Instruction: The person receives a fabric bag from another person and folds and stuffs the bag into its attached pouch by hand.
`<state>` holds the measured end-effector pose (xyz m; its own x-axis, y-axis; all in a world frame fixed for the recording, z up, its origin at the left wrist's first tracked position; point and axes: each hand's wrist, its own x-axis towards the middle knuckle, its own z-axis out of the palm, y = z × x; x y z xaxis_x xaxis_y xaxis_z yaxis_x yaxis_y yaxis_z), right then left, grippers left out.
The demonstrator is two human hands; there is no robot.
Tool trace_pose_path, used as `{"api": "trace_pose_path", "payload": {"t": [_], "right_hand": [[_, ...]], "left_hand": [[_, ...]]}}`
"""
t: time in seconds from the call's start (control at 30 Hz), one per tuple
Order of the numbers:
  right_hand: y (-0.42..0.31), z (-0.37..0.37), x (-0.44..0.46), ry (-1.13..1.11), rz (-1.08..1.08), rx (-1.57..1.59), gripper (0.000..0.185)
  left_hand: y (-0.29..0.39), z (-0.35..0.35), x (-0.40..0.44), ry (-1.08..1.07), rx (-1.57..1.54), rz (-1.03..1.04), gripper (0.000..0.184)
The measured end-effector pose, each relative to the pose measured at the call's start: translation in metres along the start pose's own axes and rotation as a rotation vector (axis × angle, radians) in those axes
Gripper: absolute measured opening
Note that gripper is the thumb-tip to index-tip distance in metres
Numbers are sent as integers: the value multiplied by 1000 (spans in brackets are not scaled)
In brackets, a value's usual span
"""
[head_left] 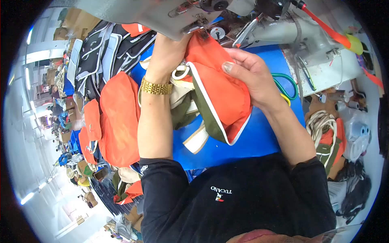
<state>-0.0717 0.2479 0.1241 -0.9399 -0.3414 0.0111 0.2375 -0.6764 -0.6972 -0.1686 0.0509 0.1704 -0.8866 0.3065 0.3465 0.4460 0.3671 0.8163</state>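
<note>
An orange fabric piece [225,89] with white piping and an olive green side is held up over the blue work surface [243,139]. My right hand [249,75] pinches its right edge, thumb on top and fingers partly behind. My left hand [172,50], with a gold watch at the wrist, reaches to the fabric's upper left; its fingers are hidden beneath the machine. A white ring [180,71] lies at the piping near my left wrist. From the olive part hangs a cream strap [196,139].
The sewing machine [150,14] overhangs the hands. Scissors with green handles [288,83] lie right of my right hand. Orange pieces [119,117] and black-and-grey pieces [97,52] are piled at left. A screwdriver-like tool [307,75] rests at right, above cords [322,123].
</note>
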Motion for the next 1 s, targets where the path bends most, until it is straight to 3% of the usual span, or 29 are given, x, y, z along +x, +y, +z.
{"api": "trace_pose_path", "payload": {"t": [0.4,0.5,0.7,0.77,0.87,1.0], "right_hand": [[3,2,0,3,-13,-49,41],[1,3,-1,3,6,-50,41],[2,-3,-3,-24,7,-92,41],[1,-2,-1,-38,-11,-83,42],[4,0,-3,-46,-36,-70,42],[5,2,-5,-29,-45,-66,41]], "left_hand": [[2,-3,0,-11,99,18,21],[-14,-7,3,-22,250,82,22],[55,-11,-36,132,407,-65,26],[79,12,-69,125,507,157,31],[90,54,-101,110,672,108,43],[76,72,-105,284,669,117,29]]}}
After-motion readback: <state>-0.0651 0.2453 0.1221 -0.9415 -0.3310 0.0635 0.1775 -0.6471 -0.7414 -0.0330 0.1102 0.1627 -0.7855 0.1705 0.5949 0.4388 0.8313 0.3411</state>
